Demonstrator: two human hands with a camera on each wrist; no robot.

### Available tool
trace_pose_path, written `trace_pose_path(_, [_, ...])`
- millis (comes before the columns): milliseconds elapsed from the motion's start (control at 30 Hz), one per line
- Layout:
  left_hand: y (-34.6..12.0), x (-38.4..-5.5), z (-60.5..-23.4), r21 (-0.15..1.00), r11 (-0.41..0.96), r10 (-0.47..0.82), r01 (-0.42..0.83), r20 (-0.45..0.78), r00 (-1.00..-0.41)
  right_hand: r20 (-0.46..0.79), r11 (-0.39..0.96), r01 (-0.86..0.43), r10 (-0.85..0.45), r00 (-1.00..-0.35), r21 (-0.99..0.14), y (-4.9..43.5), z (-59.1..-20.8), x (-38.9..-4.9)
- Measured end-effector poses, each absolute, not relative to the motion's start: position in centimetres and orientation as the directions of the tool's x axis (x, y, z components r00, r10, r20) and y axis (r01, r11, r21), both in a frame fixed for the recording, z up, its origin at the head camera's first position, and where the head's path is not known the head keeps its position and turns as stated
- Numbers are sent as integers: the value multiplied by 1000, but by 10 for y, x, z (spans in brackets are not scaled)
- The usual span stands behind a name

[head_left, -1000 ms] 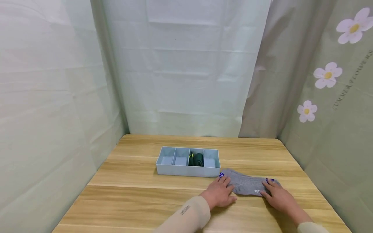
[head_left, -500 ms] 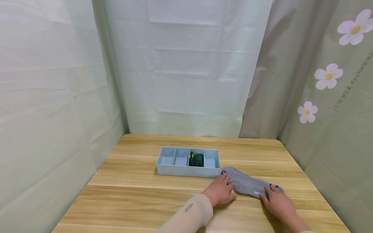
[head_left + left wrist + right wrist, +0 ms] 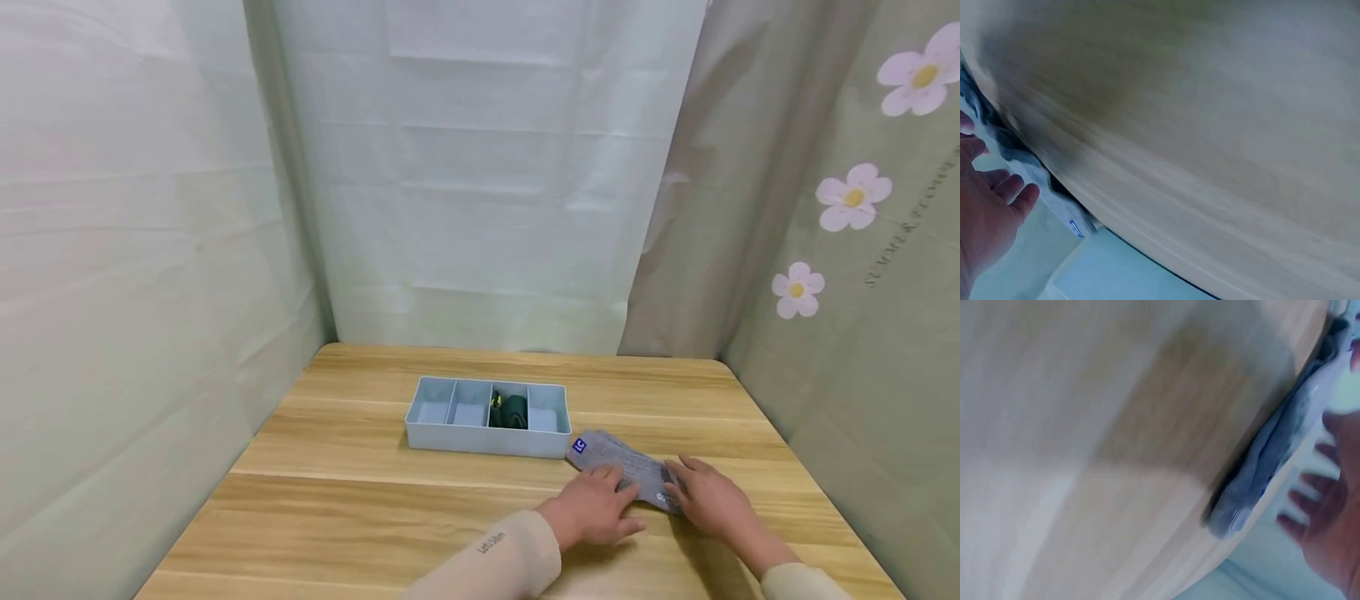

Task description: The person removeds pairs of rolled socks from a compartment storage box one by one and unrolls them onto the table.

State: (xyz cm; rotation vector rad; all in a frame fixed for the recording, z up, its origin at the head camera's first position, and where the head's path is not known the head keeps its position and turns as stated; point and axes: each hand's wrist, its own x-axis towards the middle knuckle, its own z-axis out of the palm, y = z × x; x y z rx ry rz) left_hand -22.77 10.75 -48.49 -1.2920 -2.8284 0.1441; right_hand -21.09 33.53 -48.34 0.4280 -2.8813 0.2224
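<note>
A pair of grey socks (image 3: 603, 452) lies flat and slanting on the table, a blue label at its left end. Over its middle is my left hand (image 3: 595, 505), fingers loosely bent; the left wrist view has this hand (image 3: 991, 212) just above the fabric. My right hand (image 3: 712, 498) covers the right end in the head view. From the right wrist, its fingers (image 3: 1319, 484) look spread and apart from the socks (image 3: 1266, 450). Neither hand grips anything visible. Part of the socks is hidden under both hands.
A light blue divided box (image 3: 487, 440) stands just left of the socks, close to their labelled end. One compartment holds a dark green rolled fabric bundle (image 3: 514, 412). The wooden table (image 3: 337, 500) has pale curtains (image 3: 480, 208) behind and at both sides.
My left hand has slid right from the labelled left end to the middle of the socks. The socks have turned to a steeper slant. My right hand has shifted slightly and covers the right end.
</note>
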Motion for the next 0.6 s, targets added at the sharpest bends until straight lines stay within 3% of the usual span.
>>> trace_pose_path(100, [110,-224,-485,-89,660,744,746,-58,-665,164,903,-396,-370,-914,-169,338,-486,-214])
trace_pose_path(200, [108,-224,-486,-68,686,716,725,-116,-688,116,896,-405,-390,-914,-179,338,-490,-212])
trace_pose_path(600, [95,-240,-487,-144,735,656,663,-99,-749,130,970,-223,-211,-969,-92,305,-495,-202])
